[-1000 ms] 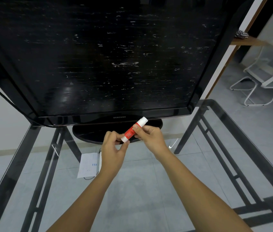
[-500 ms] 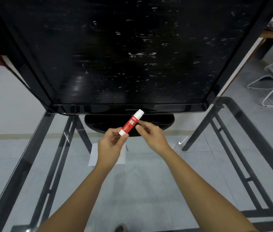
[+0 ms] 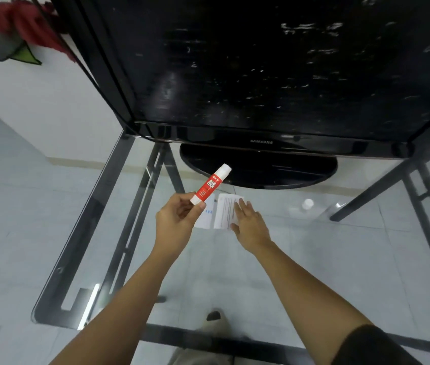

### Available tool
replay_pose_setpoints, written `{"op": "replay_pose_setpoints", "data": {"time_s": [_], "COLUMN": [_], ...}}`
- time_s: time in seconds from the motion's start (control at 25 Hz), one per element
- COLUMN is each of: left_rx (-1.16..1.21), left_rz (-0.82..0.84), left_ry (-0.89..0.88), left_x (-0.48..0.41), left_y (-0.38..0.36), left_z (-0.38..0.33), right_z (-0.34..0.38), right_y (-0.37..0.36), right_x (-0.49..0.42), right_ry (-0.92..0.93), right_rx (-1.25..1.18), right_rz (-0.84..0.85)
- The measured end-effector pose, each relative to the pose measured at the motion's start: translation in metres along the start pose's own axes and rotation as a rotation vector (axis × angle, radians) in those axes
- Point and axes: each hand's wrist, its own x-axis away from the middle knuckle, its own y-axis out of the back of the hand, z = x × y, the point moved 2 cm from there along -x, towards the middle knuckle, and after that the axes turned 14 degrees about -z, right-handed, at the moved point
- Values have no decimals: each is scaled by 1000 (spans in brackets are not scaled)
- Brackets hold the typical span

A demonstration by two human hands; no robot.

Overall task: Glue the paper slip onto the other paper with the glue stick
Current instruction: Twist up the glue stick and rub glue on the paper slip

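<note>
- A black television (image 3: 274, 61) fills the upper part of the view. Its screen is dark and streaked with pale marks, and the brand name sits on the lower bezel.
- It stands on a glass surface (image 3: 85, 227) with a dark metal frame. Pale floor tiles show through the glass.
- The television's oval black stand (image 3: 261, 169) sits on the glass, just behind the papers.
- A red cloth (image 3: 29, 25) hangs at the top left, beside the television's edge. It is too blurred to tell more.
- The right hand (image 3: 250, 225) lies palm down with its fingers straight and slightly spread. The fingertips rest on the right part of a printed paper (image 3: 225, 210) and hold nothing.
- The left hand (image 3: 175, 219) is raised above the surface, its thumb and fingers curled round the lower end of the glue stick.
- The printed paper lies flat on the glass in front of the stand. A second paper (image 3: 207, 217) with small blue marks lies touching its left side, partly hidden behind the left hand. I cannot tell which of the two is the slip.
- The glue stick (image 3: 210, 185) has a red body and is white at both ends. It tilts up and to the right, in the air above the papers.
- A small clear container with a white cap (image 3: 306, 205) sits on the glass, to the right of the right hand and apart from it.
</note>
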Motion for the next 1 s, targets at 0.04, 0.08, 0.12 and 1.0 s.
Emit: {"op": "replay_pose_setpoints", "data": {"time_s": [0.04,0.08,0.12,1.0], "left_rx": [-1,-2,-8,34], "left_rz": [0,1,6,305], "left_ry": [17,34,53,315], "left_x": [-1,-1,-1,12], "left_y": [1,2,2,-51], "left_z": [4,8,12,64], "right_z": [-2,-5,-8,-79], "right_y": [-4,-6,-7,-10], "right_x": [0,1,3,77], "right_ry": [10,17,17,-100], "right_rx": [19,27,24,-148], "right_rz": [7,9,7,-39]}}
